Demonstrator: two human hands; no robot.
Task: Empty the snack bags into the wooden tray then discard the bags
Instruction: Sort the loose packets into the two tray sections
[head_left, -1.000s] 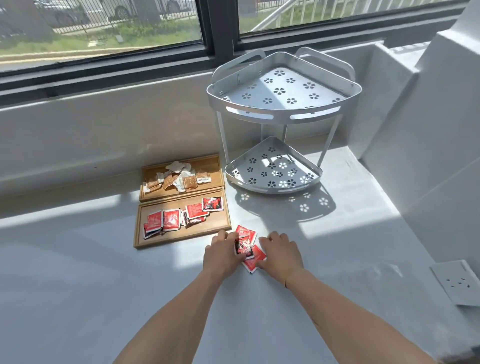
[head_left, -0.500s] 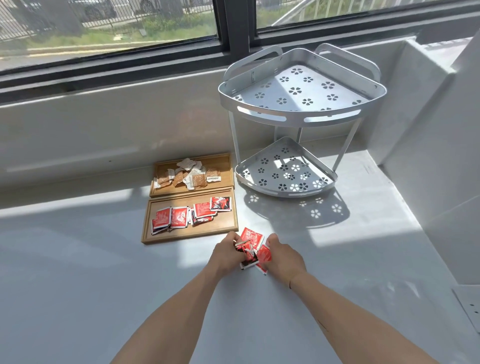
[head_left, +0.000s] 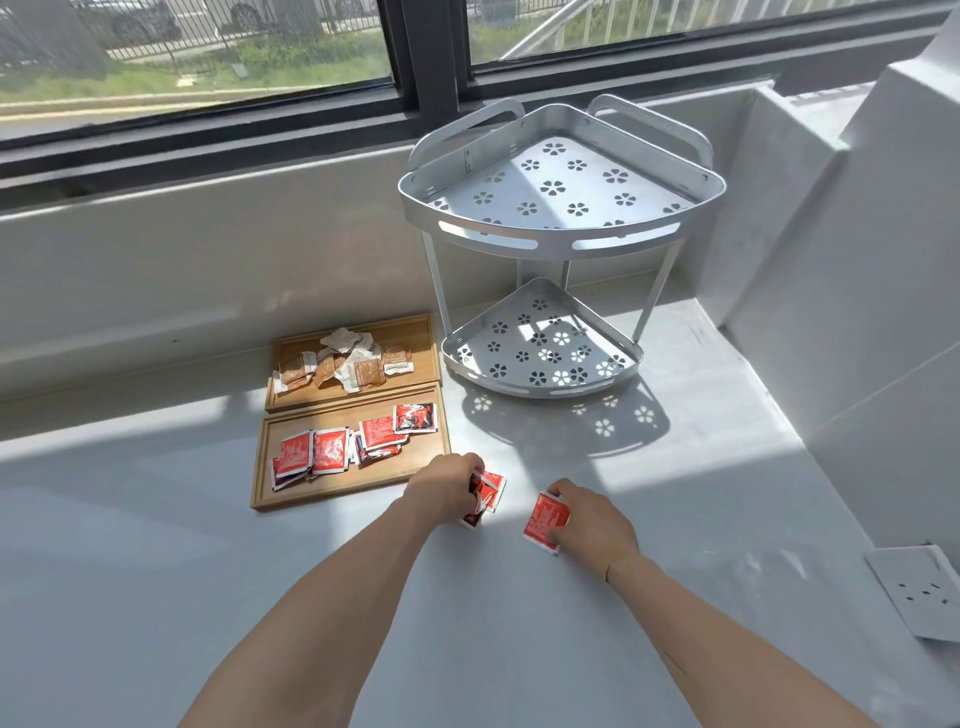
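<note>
Two wooden trays lie side by side on the white surface. The near tray (head_left: 260, 488) holds several red snack packets (head_left: 330, 451). The far tray (head_left: 423, 332) holds brown and white packets (head_left: 347, 361). Just right of the near tray, my left hand (head_left: 447, 488) grips a small bunch of red packets (head_left: 491, 491). My right hand (head_left: 589, 522) pinches a single red packet (head_left: 545, 522) close to the surface, a short way from the left hand.
A two-tier silver corner rack (head_left: 561, 218) with flower cut-outs stands behind my hands. A white wall block (head_left: 857, 312) closes off the right side. A white socket plate (head_left: 919, 592) lies at the far right. The window ledge (head_left: 208, 249) runs along the back.
My hands were together over one pile of red packets. Now they have drawn apart, the left keeping a bunch and the right carrying off one packet to the right.
</note>
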